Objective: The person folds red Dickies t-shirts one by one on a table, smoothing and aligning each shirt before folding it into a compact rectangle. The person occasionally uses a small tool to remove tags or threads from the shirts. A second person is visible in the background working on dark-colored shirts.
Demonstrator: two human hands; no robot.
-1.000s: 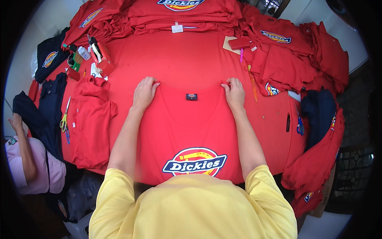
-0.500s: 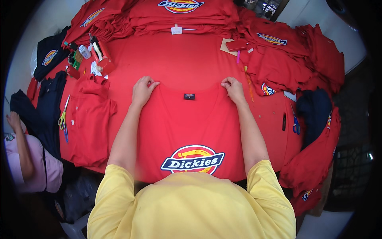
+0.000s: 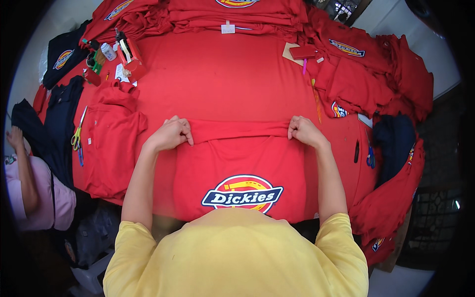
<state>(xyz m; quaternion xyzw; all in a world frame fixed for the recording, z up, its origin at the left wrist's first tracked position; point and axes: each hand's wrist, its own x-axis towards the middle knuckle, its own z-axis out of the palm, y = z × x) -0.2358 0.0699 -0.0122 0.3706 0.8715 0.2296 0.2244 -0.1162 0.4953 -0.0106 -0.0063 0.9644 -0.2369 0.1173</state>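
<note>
A red T-shirt with a round printed logo on its front lies flat before me on the red-covered table. Its top edge is folded over toward me in a band, which hides the neck label. My left hand pinches the left end of that fold, fingers closed on the cloth. At the right end, my right hand grips the fold the same way. The logo near my body faces up, its lower part covered by my yellow shirt.
Piles of folded red shirts line the far edge and the right. Left stand a tape dispenser, a white bottle, yellow-handled scissors and another red shirt. Blue-handled scissors lie right. A co-worker is at far left.
Both hands have drawn the shirt's top edge toward me, folding it down over the front. The neck label has gone out of sight. The view has shifted slightly.
</note>
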